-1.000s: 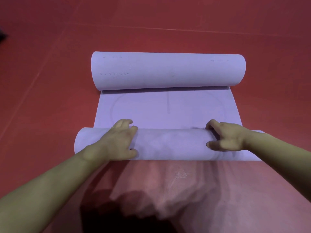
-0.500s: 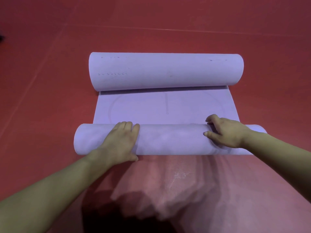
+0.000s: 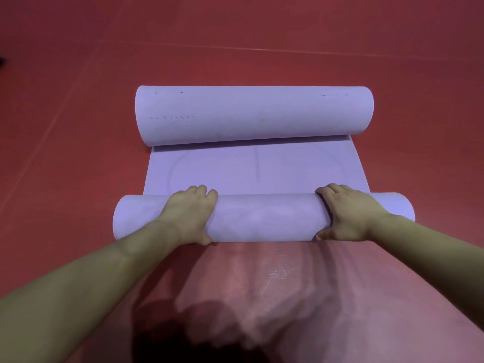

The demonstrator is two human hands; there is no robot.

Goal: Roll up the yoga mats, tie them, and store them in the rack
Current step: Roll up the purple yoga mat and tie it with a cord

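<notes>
Red floor [image 3: 52, 127] runs wide to the left, right and far side of everything, crossed by a pale seam line [image 3: 262, 49] beyond. On it lies a lilac mat [image 3: 288, 169], curled up at both ends with a short flat stretch between. That stretch carries faint drawn lines, a curve and a straight stroke, which spell nothing legible. The far roll [image 3: 254, 113] is the thicker one and lies square across. Small marks near its left end are too fine to read. The near roll [image 3: 267, 218] is slimmer and its ends jut past the flat part's side edges. The left hand [image 3: 188, 216] grips it left of middle, the right hand [image 3: 348, 213] nearer its right end. Both sets of fingers [image 3: 201, 191] are pressed together and curled over the top, thumbs hooked on the near side.
</notes>
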